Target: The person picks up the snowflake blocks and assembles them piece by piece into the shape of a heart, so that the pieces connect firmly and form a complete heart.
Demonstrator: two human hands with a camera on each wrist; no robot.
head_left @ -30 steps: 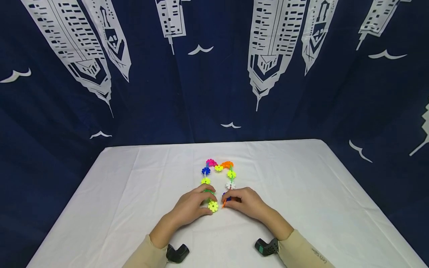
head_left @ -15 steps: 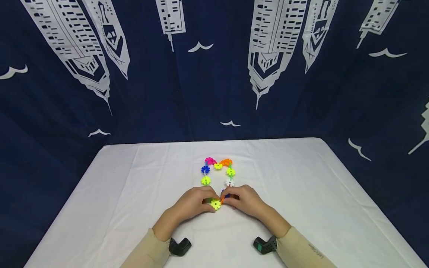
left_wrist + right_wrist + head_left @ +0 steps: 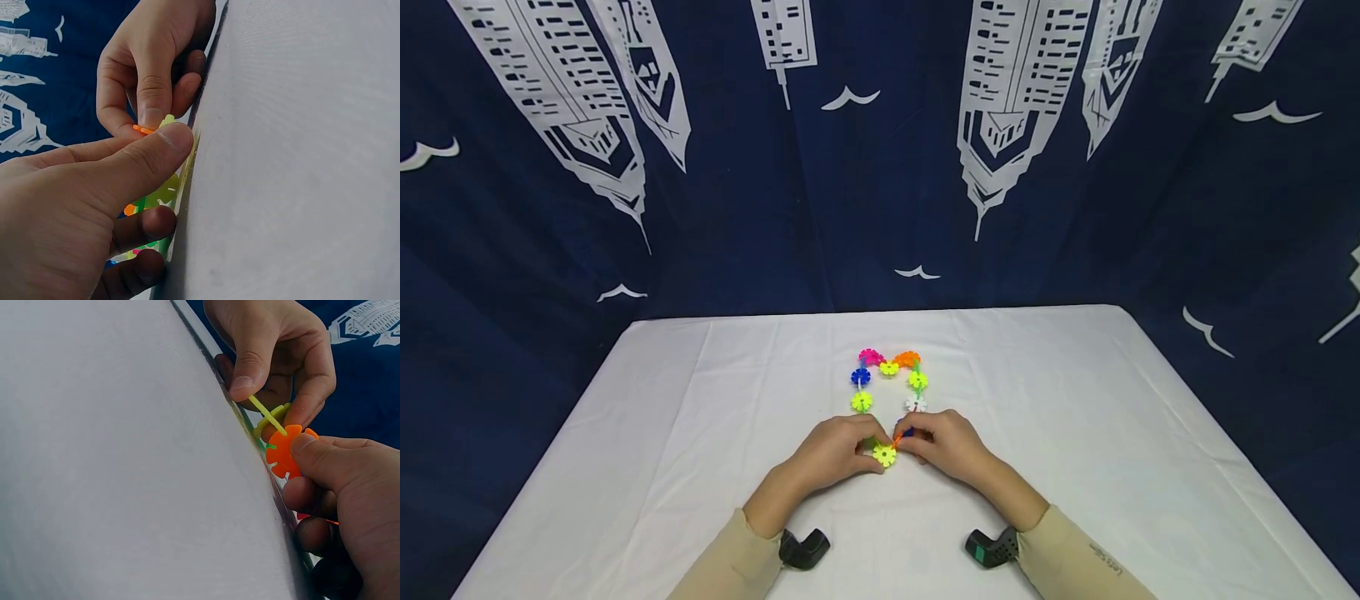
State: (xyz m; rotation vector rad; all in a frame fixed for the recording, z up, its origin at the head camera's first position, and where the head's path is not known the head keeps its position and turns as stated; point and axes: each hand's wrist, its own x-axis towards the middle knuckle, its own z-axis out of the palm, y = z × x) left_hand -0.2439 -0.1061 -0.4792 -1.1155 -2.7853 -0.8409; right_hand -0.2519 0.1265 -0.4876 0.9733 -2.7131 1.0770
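Note:
A chain of notched, flower-shaped plastic discs lies as a heart-like outline on the white table. My left hand (image 3: pixel 835 450) pinches a yellow disc (image 3: pixel 884 455) at the near end, thumb against its edge. From the other side my right hand (image 3: pixel 951 442) holds an orange disc (image 3: pixel 284 453) between thumb and forefinger. In the right wrist view, the yellow disc stands edge-on, its rim at the orange disc's notches. A blue disc (image 3: pixel 906 431) is partly covered by the right fingers. Left fingers hide the links below another yellow disc (image 3: pixel 861 402).
Farther along the chain are a white disc (image 3: pixel 916 403), a pink disc (image 3: pixel 870 357) and another blue disc (image 3: pixel 861 377). The white-covered table (image 3: pixel 1045 375) ends at a dark blue curtain (image 3: pixel 880 192). Each wrist carries a black device, such as the left wrist device (image 3: pixel 805 550).
My left hand has moved right with the yellow disc, closing the gap to the orange disc. The two discs now meet at their edges. My right hand has barely shifted.

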